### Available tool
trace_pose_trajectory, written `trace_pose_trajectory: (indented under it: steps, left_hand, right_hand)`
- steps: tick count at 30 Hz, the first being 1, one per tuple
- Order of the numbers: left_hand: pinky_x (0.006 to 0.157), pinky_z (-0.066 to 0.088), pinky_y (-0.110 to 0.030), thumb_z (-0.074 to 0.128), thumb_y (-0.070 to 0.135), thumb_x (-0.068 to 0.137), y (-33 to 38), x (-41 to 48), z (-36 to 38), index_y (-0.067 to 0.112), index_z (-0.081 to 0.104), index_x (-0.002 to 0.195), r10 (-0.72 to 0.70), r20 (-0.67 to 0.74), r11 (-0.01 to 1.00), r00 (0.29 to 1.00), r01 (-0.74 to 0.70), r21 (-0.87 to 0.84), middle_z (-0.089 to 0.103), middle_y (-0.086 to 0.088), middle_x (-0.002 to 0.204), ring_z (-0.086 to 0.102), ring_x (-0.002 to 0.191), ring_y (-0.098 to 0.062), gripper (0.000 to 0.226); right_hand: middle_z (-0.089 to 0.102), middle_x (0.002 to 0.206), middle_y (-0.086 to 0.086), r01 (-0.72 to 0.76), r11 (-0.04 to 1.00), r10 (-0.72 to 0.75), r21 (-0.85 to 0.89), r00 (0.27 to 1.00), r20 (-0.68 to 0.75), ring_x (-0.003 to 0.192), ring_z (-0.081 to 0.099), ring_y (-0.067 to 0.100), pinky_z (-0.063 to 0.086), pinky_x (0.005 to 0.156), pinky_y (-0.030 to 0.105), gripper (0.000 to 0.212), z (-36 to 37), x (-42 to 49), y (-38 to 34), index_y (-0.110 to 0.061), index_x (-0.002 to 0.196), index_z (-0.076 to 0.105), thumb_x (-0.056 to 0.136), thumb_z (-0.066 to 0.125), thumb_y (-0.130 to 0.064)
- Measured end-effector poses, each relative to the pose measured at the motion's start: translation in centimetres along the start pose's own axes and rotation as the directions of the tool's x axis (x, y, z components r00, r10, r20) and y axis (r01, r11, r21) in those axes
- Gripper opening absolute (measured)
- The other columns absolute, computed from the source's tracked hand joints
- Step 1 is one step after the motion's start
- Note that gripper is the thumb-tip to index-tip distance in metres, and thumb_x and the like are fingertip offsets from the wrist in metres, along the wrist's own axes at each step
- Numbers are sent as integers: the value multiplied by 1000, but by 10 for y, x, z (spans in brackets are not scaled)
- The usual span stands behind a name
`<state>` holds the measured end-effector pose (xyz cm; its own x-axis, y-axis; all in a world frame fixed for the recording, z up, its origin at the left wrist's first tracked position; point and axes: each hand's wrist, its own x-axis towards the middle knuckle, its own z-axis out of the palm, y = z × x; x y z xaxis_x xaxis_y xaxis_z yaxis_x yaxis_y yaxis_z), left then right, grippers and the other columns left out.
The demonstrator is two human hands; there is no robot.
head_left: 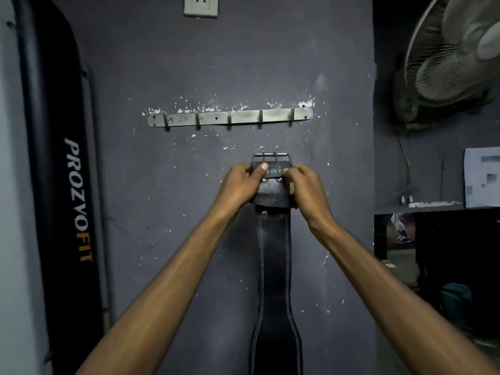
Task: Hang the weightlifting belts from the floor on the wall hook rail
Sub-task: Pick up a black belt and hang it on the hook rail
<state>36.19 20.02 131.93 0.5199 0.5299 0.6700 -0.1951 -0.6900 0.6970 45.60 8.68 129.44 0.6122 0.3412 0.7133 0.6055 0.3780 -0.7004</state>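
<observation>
Here both hands are closed on one belt. The left hand (pixel 239 185) lays its thumb across the front of the folded top end with its fingers curled behind. The right hand (pixel 308 186) pinches the opposite edge at the same height, so neither is nearer. The belt (pixel 273 253) hangs between them in front of the wall (pixel 162 185), long axis vertical, its wide part running down out of view. Its buckle (pixel 270 156) points straight up, just above the fingertips, bar level. The rail (pixel 243 116) lies above the buckle and apart from it, its long axis horizontal, at right angles to the belt's. Nothing hangs on it. The fourth hook (pixel 260 119) from the left sits almost straight over the buckle, so the coming move is, I judge, a lift upward and slightly left. A fan (pixel 446 63) sits off to the right.
</observation>
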Motion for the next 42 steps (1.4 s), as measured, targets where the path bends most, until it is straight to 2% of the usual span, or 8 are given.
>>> trace_pose_trajectory:
  steps: [3,6,11,16,21,28,32,42]
  left_hand:
    - [79,58,-40,68,45,88,-3,30,19,17,65,87,3,-84,993,996,7,118,73,-3,83,71,81,-26,28]
    - [84,59,-46,68,56,79,2,50,36,18,63,115,50,-185,988,981,-21,154,75,-7,100,72,93,-27,53]
    - [90,53,-38,60,35,97,23,81,51,13,66,123,260,-233,932,937,-181,314,74,-12,110,68,102,-30,35]
    - [79,43,-37,52,36,100,44,135,63,7,64,110,312,-220,861,924,-177,476,71,-17,109,63,107,-39,33]
    - [86,46,-39,51,39,100,51,163,66,5,65,112,281,-215,826,935,-122,550,70,-21,115,61,112,-42,39]
    - [88,45,-44,50,36,102,25,143,82,-1,48,135,313,-172,737,934,-125,664,65,-23,123,56,118,-43,50]
    - [89,48,-44,53,38,100,8,136,85,7,32,151,324,-155,745,933,-151,650,68,-20,120,60,113,-43,63]
    - [74,51,-33,57,48,96,-56,51,79,12,51,141,351,-175,848,920,-233,477,69,-2,89,67,86,-25,58]
  right_hand:
    - [72,89,0,78,988,-83,-136,996,-35,80,68,18,58,73,40,32,-5,33,15,-14,104,64,97,54,-44]
    - [72,92,-1,133,966,-159,-222,982,-99,85,69,20,57,78,43,27,-8,61,22,-15,107,63,99,55,-40]
    - [63,75,-7,246,932,-290,-266,947,-139,68,61,15,44,60,32,35,-12,101,13,-14,131,46,102,57,-31]
    - [75,110,8,255,904,-337,-343,918,-206,103,67,33,52,80,39,31,-13,152,0,-18,127,59,99,56,-32]
    - [72,110,15,237,808,-373,-539,915,-157,104,64,40,37,70,34,27,-11,179,-1,-12,113,64,102,50,-32]
    - [71,115,18,204,788,-330,-580,936,-119,108,64,43,44,76,40,36,-16,160,36,-14,134,56,103,49,-32]
    - [73,117,12,191,796,-301,-574,948,-103,109,65,40,46,78,38,37,-21,148,48,-22,137,54,102,54,-33]
    - [73,93,-3,136,889,-228,-437,959,-166,92,69,21,55,79,38,43,-41,84,83,-21,116,66,94,56,-56]
